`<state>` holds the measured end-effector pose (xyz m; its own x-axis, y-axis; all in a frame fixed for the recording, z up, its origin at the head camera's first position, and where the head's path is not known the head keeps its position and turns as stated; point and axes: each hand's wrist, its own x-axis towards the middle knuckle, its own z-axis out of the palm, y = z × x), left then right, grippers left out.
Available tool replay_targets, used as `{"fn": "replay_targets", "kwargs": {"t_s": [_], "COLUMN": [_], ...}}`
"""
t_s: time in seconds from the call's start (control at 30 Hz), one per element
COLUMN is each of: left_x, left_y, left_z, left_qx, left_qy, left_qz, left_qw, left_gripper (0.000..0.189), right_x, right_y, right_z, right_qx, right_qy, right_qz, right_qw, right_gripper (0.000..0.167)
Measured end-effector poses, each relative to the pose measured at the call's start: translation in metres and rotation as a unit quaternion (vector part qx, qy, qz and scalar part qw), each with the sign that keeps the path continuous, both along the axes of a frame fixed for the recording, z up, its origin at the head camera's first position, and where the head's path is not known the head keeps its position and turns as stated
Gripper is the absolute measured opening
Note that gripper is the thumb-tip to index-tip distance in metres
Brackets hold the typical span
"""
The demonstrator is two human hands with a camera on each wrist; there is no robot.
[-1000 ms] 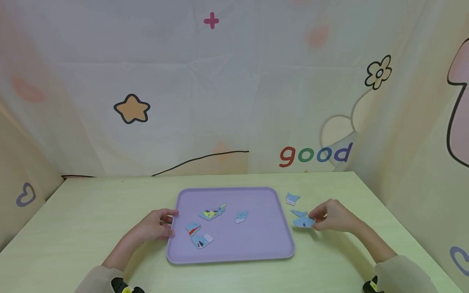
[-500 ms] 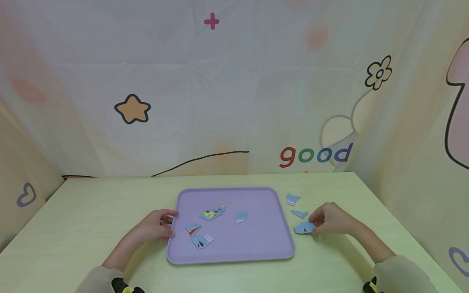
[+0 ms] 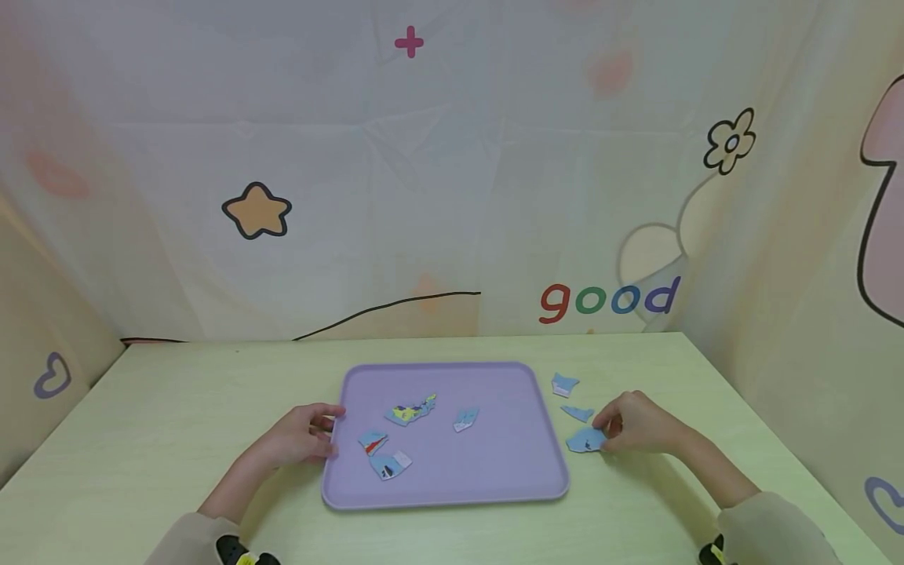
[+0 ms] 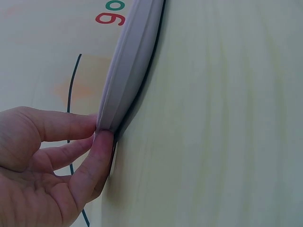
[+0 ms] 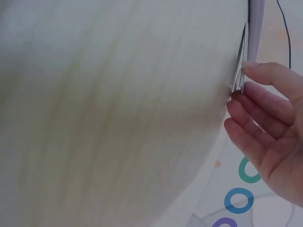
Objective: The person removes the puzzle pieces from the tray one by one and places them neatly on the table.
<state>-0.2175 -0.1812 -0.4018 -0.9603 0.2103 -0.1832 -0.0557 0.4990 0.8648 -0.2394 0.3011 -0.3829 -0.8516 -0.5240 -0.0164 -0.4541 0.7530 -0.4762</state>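
Observation:
A lilac tray [image 3: 487, 471] lies on the table with several jigsaw puzzle pieces on it. At its left edge my left hand [image 3: 300, 433] pinches the rim; in the left wrist view, thumb and fingers sit on either side of the tray wall [image 4: 130, 71]. Right of the tray, my right hand [image 3: 644, 424] pinches a light-blue puzzle piece [image 3: 583, 440] with a small dark mark. Edge-on in the right wrist view, that piece [image 5: 244, 56] is held between thumb and fingertips, close to the table. Fingers cover its right end.
On the tray lie a yellow-patterned piece [image 3: 410, 411], a blue-and-white piece [image 3: 465, 419], a red-striped piece [image 3: 372, 442] and a piece with a dark figure [image 3: 390, 466]. Beyond the held piece, a narrow blue piece [image 3: 577, 413] and a blue-white piece [image 3: 564, 384] rest on the table [image 3: 452, 537].
The right hand has lowered the blue puzzle piece slightly toward the near side, away from the narrow blue piece, and then stays almost still. The left hand and tray have not moved.

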Motion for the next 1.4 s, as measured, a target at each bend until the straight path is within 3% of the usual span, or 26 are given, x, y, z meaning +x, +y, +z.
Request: {"fn": "replay_targets", "kwargs": {"t_s": [0.37, 0.63, 0.93, 1.4], "left_x": [-0.001, -0.001, -0.001, -0.001], "left_y": [-0.001, 0.000, 0.001, 0.000], "left_z": [-0.001, 0.000, 0.001, 0.000], "left_qx": [0.004, 0.001, 0.004, -0.008], "left_qy": [0.004, -0.001, 0.000, 0.001], "left_qz": [-0.004, 0.001, -0.004, 0.000], "left_qw": [1.0000, 1.0000, 1.0000, 1.0000], "left_gripper": [0.054, 0.054, 0.054, 0.055], "right_x": [-0.001, -0.005, -0.008, -0.024], "right_y": [0.000, -0.009, -0.033, -0.086], "right_z": [0.004, 0.005, 0.010, 0.011], "right_qx": [-0.037, -0.066, -0.129, -0.147], "right_qy": [0.012, -0.024, -0.033, -0.030], "right_qz": [0.022, 0.002, 0.026, 0.054], "right_qw": [0.9990, 0.9975, 0.9908, 0.9872], "right_gripper": [0.028, 0.030, 0.031, 0.031]}}
